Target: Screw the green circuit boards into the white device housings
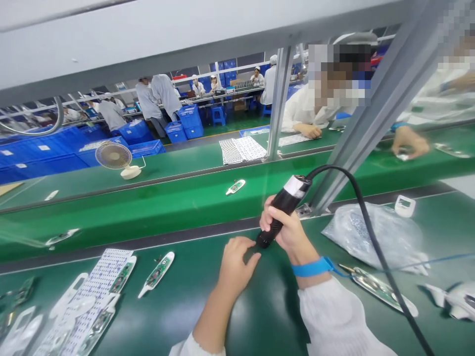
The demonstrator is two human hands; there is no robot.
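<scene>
My right hand point(287, 230) grips a black electric screwdriver point(284, 205) with a silver band and a black cable point(371, 232) arching off to the right; its tip points down at the green mat. A blue wrist strap point(313, 267) circles that wrist. My left hand point(235, 264) rests curled on the mat just under the tool's tip, fingers pinched on something I cannot make out. A white half-shell with a circuit board point(158, 272) lies to the left of my hands.
Several white casings and a dotted sheet point(98, 282) lie at lower left. A clear plastic bag point(374, 235) and a metal-backed part point(374, 287) sit to the right. A conveyor belt point(166, 200) carries a unit point(235, 187). A small fan point(115, 158) and seated workers are beyond.
</scene>
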